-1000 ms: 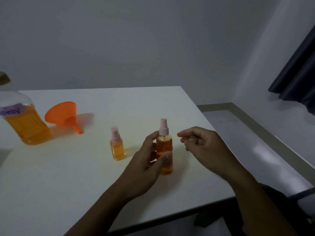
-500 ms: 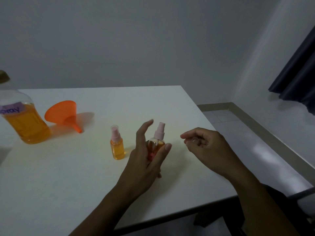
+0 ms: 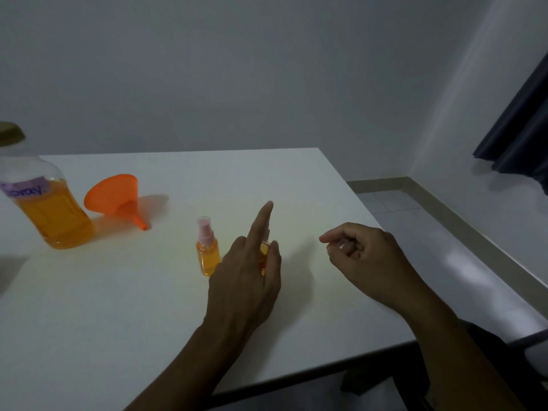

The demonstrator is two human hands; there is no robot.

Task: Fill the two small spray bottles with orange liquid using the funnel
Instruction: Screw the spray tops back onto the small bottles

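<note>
A small spray bottle [image 3: 207, 256] with a pink pump under a clear cap stands on the white table [image 3: 118, 307], full of orange liquid. Just to its right, my left hand [image 3: 246, 280] wraps the second small spray bottle [image 3: 263, 254], index finger pointing up. Only an orange sliver of that bottle shows past my fingers. My right hand [image 3: 364, 262] hovers to the right, apart from the bottles, with its fingers curled in. A small pale glint shows between them, and I cannot tell what it is. The orange funnel [image 3: 114, 197] lies on its side at the left.
A large clear bottle [image 3: 50, 215] of orange liquid with a purple label stands at the far left, beside the funnel. The table's right edge runs close by my right wrist, with tiled floor [image 3: 415, 221] beyond. A dark curtain [image 3: 522, 137] hangs at the far right.
My left hand has turned and closed over the second bottle, hiding its pink pump, and my index finger now sticks up. My right hand has drawn slightly to the right, away from the bottle.
</note>
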